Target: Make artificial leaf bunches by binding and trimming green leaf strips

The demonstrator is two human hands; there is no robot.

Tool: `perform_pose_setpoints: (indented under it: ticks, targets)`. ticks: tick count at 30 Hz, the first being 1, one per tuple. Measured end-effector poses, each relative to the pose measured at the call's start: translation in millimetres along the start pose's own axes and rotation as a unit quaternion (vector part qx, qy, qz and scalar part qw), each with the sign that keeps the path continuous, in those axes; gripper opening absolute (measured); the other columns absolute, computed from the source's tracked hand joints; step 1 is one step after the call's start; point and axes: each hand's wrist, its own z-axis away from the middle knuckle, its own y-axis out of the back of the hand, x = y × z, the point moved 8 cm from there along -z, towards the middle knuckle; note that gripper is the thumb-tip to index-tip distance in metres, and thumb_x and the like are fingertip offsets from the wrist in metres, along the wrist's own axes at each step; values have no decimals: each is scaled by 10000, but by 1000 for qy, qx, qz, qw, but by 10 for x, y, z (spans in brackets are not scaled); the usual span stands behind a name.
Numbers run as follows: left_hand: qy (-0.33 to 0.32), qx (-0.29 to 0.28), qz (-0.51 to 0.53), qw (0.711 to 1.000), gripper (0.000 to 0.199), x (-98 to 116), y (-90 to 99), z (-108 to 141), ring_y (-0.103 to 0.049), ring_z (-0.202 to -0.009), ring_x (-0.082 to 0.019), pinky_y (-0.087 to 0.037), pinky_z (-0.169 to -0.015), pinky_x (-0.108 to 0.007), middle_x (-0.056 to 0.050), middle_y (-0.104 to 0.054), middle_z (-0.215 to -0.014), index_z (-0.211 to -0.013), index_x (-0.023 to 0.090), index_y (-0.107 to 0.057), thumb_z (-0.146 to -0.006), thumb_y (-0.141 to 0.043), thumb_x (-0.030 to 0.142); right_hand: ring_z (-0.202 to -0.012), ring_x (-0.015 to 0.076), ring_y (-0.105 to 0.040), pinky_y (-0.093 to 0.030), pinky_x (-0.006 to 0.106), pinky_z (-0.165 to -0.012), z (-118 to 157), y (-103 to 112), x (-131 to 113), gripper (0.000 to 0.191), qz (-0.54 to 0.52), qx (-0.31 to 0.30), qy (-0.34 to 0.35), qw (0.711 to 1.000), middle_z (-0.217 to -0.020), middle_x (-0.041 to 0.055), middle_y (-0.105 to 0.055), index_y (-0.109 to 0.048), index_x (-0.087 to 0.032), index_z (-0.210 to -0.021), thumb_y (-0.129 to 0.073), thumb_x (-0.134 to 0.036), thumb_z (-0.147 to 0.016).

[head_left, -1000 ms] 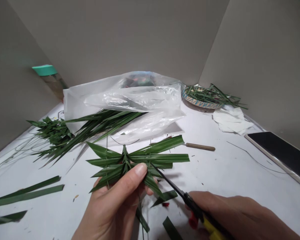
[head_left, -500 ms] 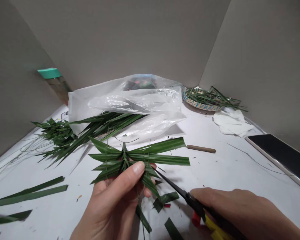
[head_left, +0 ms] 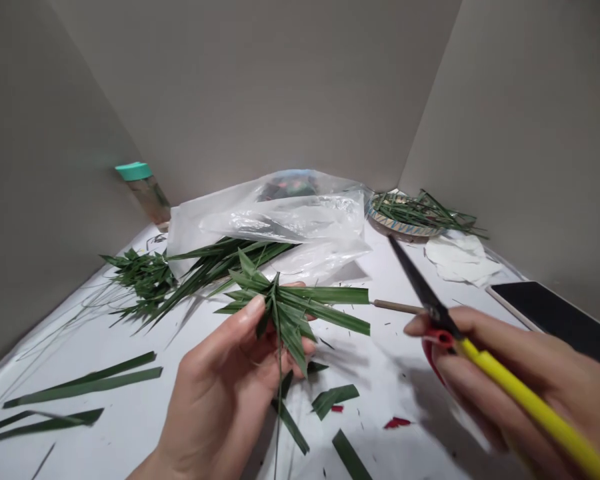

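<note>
My left hand (head_left: pixel 220 380) pinches a spiky piece of folded green leaf strips (head_left: pixel 291 321) between thumb and fingers. Pointed tips fan out on its left side, two longer square-ended strips stick out to the right, and a thin stem hangs down from its middle. My right hand (head_left: pixel 520 360) grips scissors (head_left: pixel 417 277) with yellow and red on the handles. Their dark blades point up and away, apart from the leaf piece, and look closed. Below the hands lie cut leaf pieces (head_left: pixel 336 399) and red scraps (head_left: pixel 397 423).
A white plastic bag (head_left: pixel 285 227) lies behind long green leaves (head_left: pixel 205 270). A round tray (head_left: pixel 405 228) of thin strips, white tissue (head_left: pixel 463 260) and a phone (head_left: pixel 555 307) are at right. A brown stick (head_left: pixel 397 306) lies nearby; a green-capped bottle (head_left: pixel 147 197) stands at left.
My right hand has drawn the scissors up and away from the leaf piece. The left hand has turned the piece and shifted it slightly right. The view has tilted a little.
</note>
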Motion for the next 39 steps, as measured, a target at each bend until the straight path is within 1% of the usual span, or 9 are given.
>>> perform_pose_setpoints:
  ticks: [5,9,12,15,22,29,32,35,39]
  targets:
    - [-9,-38,-1,999,160,64,-71,13,-735,-646,-204,-646,-625,-314,-86,-787,-771,-747,134,-814,-835,-680,130,-380,129,-485,-395,234,-367,-178,35,272,302,-8,-37,-87,995,-541,-58,-553,-637,-250,-1015,-597,-535,-921]
    - [-36,-71,-11,997,79,164,-116,8,-754,-685,-214,-636,-593,-260,-101,-803,-774,-777,106,-824,-777,-746,121,-506,200,-582,-480,311,-480,-317,15,401,406,100,-56,-41,993,-659,19,-650,-640,-207,-1083,-540,-556,-901]
    - [-70,-91,-20,993,72,264,-154,-3,-755,-680,-214,-632,-594,-240,-108,-805,-728,-755,97,-827,-696,-827,139,-714,266,-700,-547,372,-618,-323,-163,498,414,162,-151,1,975,-912,119,-748,-658,-172,-1172,-456,-450,-942]
    - [-89,-102,-21,991,128,332,-175,-15,-758,-679,-214,-639,-628,-256,-100,-816,-754,-764,106,-831,-662,-864,176,-955,304,-713,-566,452,-808,-250,-320,572,427,178,-228,29,957,-1164,158,-709,-621,-180,-1288,-411,-376,-971]
    - [-95,-101,-21,990,141,390,-149,-25,-758,-665,-246,-629,-564,-283,-127,-807,-740,-816,81,-830,-703,-787,155,-928,256,-678,-554,426,-840,-182,-423,534,362,174,-299,30,938,-1070,119,-674,-661,-231,-1118,-353,-404,-1038]
    - [-104,-26,4,994,312,451,-47,-140,-736,-554,-211,-601,-488,-252,-127,-758,-627,-677,62,-786,-863,-536,88,-934,246,-635,-528,401,-805,-194,-288,612,362,195,-310,31,930,-1086,85,-620,-592,-287,-1317,-405,-432,-1043]
    - [-112,0,11,994,340,486,-12,-173,-726,-527,-200,-589,-472,-237,-123,-745,-601,-617,68,-756,-870,-530,86,-967,288,-603,-493,465,-840,-199,-238,484,347,212,-283,50,934,-1110,117,-600,-619,-243,-1274,-427,-391,-1027]
    - [-113,14,13,993,347,509,4,-172,-713,-501,-198,-572,-444,-233,-129,-739,-592,-581,75,-732,-861,-529,84,-1024,278,-585,-481,442,-883,-164,-293,105,275,189,-239,124,944,-1133,125,-600,-633,-205,-1200,-435,-310,-1040]
    - [-117,24,19,993,327,565,37,-177,-688,-477,-185,-558,-436,-234,-110,-714,-565,-579,85,-715,-850,-532,97,-942,240,-586,-501,381,-815,63,-679,-252,169,158,-314,206,913,-1058,99,-625,-635,-201,-1060,-469,-232,-1042]
